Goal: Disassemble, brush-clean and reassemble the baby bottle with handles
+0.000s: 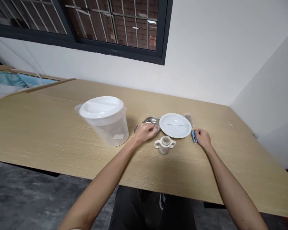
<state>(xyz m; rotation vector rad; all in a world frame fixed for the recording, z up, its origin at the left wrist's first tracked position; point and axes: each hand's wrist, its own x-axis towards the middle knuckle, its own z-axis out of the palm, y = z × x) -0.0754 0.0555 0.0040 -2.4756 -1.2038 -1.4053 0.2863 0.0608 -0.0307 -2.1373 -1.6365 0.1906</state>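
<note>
My left hand [147, 131] is curled into a fist over the front of a shiny metal dish [137, 127]; nothing shows between its fingers. My right hand [203, 138], also a fist, rests on the table right beside the blue handle [194, 136] of a brush with a pale, fuzzy head [188, 118]. Whether it touches the handle I cannot tell. Between the hands lies a white oval plate [175, 132], with a thin dark wire-like line across it. In front of the plate stands a small lidless cup with two cream handles [164, 146].
A translucent pitcher [110, 131] with a white lid stands left of my left hand. A small pale strip [230, 122] lies far right on the wooden table [50, 127]. Behind are a white wall and a barred window. Blue fabric [21, 80] lies at far left.
</note>
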